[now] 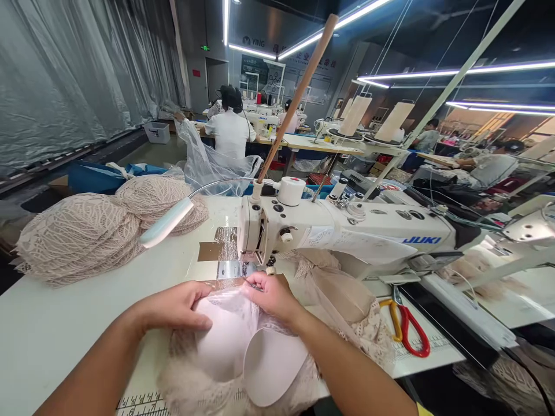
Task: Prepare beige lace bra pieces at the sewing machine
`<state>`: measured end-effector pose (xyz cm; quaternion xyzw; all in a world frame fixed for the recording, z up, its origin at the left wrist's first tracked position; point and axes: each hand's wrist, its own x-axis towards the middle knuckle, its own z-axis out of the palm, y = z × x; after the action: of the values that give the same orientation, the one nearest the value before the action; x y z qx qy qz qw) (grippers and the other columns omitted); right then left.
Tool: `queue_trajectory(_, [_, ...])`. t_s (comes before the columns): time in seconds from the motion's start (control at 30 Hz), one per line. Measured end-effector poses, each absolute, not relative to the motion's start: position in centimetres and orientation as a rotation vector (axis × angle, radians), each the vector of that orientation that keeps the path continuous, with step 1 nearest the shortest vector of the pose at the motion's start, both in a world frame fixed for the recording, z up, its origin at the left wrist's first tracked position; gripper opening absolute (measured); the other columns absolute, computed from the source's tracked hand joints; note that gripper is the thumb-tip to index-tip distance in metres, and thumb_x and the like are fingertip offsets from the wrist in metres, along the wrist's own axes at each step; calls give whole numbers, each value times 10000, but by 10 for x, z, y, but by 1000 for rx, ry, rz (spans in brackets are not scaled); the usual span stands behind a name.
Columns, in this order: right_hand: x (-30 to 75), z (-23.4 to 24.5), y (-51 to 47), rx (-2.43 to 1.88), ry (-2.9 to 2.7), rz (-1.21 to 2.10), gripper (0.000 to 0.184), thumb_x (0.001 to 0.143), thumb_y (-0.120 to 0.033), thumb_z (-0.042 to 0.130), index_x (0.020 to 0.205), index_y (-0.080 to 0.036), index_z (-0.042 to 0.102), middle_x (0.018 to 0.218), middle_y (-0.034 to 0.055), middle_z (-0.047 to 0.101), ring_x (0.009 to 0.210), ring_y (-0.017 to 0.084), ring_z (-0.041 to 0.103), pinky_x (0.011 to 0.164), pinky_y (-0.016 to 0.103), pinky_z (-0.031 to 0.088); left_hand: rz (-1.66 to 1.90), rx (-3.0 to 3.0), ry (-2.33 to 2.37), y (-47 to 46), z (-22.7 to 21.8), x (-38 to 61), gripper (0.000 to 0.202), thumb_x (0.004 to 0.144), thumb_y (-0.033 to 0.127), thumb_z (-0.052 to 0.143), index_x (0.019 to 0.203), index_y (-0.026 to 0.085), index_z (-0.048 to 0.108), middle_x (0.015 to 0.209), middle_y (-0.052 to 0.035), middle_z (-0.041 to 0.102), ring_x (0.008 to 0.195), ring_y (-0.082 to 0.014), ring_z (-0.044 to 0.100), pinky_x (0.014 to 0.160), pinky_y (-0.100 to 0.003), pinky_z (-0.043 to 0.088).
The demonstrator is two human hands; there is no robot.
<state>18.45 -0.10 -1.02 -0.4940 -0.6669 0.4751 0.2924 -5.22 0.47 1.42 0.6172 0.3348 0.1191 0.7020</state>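
Stack of lace cups (pixel 78 237) sits on the worktop (pixel 52 323), well left of and beyond the left hand; not touched.

Left hand (pixel 177 306): grip closed, fingers curled over the top-left edge of the padded cup piece (pixel 234 341), thumb pressing on the pale lining. Lace trim (pixel 191 387) hangs out below the grip toward the worktop edge.

Piece lies between the 2 hands, its top edge just short of the presser foot (pixel 249 268) of the Juki sewing machine (pixel 347 231).

Right hand (pixel 271 294): grip closed in a pinch on the top-right edge, fingertips just beside the needle plate.

Handling judgement: very light. Foam cup is springy and holds its dome, so it likely resists lying flat; the lace over it is soft, stretchy, snag-prone. Lining looks smooth, probably slides against the foam. Best hold is at the seam edge, 2 points either side of the foot, flat fingers, not on the dome. Pulling the lace alone would distort it.

Right of the right grip: more beige lace fabric (pixel 342 294) bunched under the machine arm, then scissors (pixel 407 329) with red and yellow handles, apart from both hands.
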Motion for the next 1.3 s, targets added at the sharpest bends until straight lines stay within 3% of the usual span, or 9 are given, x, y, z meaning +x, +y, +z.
queue_trajectory(0.13, [189, -13, 1, -1237, -1920, 1488, 236, 809, -382, 607, 733, -159, 602, 607, -35, 455, 570, 99, 393, 516, 203, 292, 318, 1394, 884, 9, 13, -65, 330, 718, 441, 711, 754, 124, 627, 713, -28, 611, 622, -147, 537, 560, -231, 381])
queue_trajectory(0.27, [185, -17, 1, -1108, -1769, 1528, 379, 874, -509, 502, 789, -150, 587, 653, -23, 471, 599, 104, 396, 537, 208, 317, 469, 1375, 981, 9, 6, -58, 371, 717, 470, 709, 679, 138, 548, 620, 12, 526, 543, -111, 473, 504, -210, 320])
queue_trajectory(0.43, [176, -13, -2, -1073, -1685, 1505, 279, 792, -423, 628, 870, -155, 617, 787, 0, 567, 713, 132, 491, 636, 218, 392, 548, 1360, 980, 3, 3, -39, 391, 709, 502, 711, 761, 131, 602, 688, -11, 580, 608, -139, 524, 550, -227, 394])
queue_trajectory(0.7, [174, -10, -5, -1024, -1737, 1489, 221, 823, -354, 585, 790, -140, 628, 729, -6, 546, 705, 129, 480, 649, 222, 387, 608, 1292, 966, 1, -3, -31, 368, 729, 484, 717, 754, 136, 601, 670, -3, 589, 586, -126, 510, 532, -218, 397])
queue_trajectory(0.83, [180, -12, -2, -1020, -1699, 1492, 292, 836, -422, 606, 948, -154, 638, 795, 6, 573, 706, 121, 484, 661, 223, 387, 564, 1292, 952, 2, 1, -34, 356, 752, 467, 708, 807, 118, 666, 707, -33, 630, 604, -134, 530, 548, -225, 410])
queue_trajectory(0.97, [187, -10, 1, -1039, -1671, 1536, 463, 892, -550, 473, 1063, -157, 647, 764, 10, 577, 571, 93, 439, 586, 227, 370, 496, 1267, 899, 2, 4, -35, 354, 778, 444, 693, 912, 117, 713, 798, -77, 683, 655, -167, 578, 609, -262, 457])
queue_trajectory(1.13, [188, -5, 1, -1021, -1695, 1586, 361, 792, -430, 644, 1022, -154, 684, 657, -23, 511, 587, 94, 414, 556, 210, 345, 509, 1223, 856, 1, 2, -33, 345, 775, 453, 692, 852, 117, 717, 728, -54, 649, 610, -145, 531, 577, -248, 425])
queue_trajectory(1.3, [184, -6, -1, -983, -1695, 1604, 243, 793, -332, 651, 957, -153, 668, 614, -44, 461, 558, 80, 398, 533, 197, 328, 501, 1237, 847, 0, -4, -32, 356, 774, 463, 688, 775, 107, 689, 665, -22, 556, 577, -116, 431, 543, -241, 357])
